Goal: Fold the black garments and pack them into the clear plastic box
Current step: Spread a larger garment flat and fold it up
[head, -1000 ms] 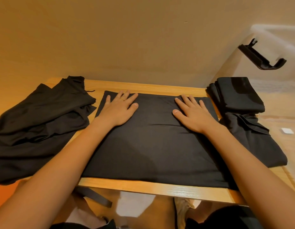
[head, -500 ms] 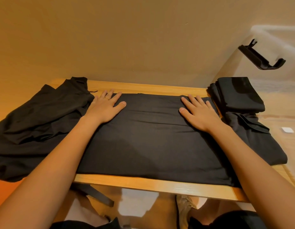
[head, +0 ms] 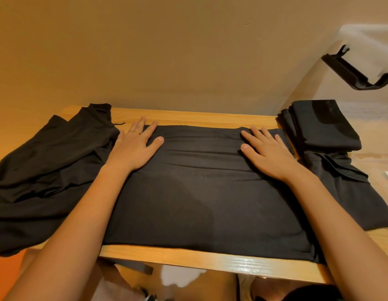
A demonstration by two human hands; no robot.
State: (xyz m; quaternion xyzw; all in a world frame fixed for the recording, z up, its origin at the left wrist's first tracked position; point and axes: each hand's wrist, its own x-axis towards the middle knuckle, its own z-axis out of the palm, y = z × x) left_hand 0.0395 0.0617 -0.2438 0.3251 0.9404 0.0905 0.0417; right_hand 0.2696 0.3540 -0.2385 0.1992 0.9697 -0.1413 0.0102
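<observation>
- Black garment (head: 199,187) lies flat across the middle of the bench (head: 188,259), reaching its near edge.
- Your left hand (head: 134,148) and right hand (head: 267,153) press flat on its far corners, fingers straight and spread, gripping nothing.
- An unfolded pile (head: 47,170) lies at the left, spilling over the bench end.
- Folded garments (head: 323,124) lie at the right, beside the clear box (head: 367,40).

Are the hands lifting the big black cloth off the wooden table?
No, the left hand and right hand press flat on the big black cloth lying on the wooden table.
</observation>
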